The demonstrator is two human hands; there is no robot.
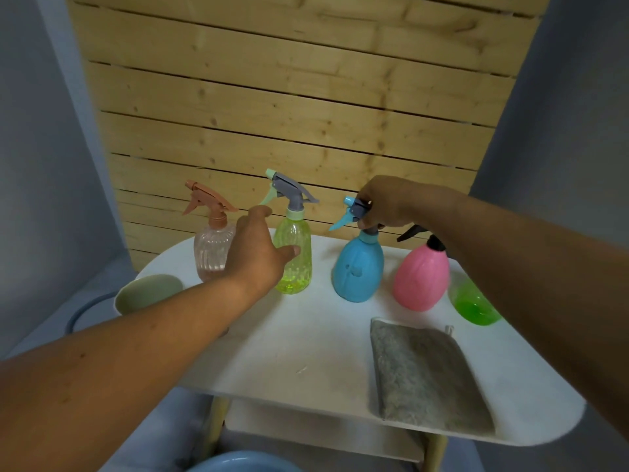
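While the blue spray bottle (357, 270) is standing upright at the back of the white table (306, 352), the right hand (388, 204) is curling round its trigger head from above, probably to lift it by the neck. The left hand (258, 253) is reaching, fingers spread and holding nothing, for the neighbouring yellow-green spray bottle (296, 264). A pink spray bottle (422, 277) and a grey cloth (425, 376) are sitting nearby.

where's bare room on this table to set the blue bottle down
The widest bare patch of the table is front middle: grey cloth to its right, green bowl to its left, yellow-green bottle behind. A narrow strip lies between the cloth and the blue bottle and pink bottle. The back is crowded: four bottles close together.
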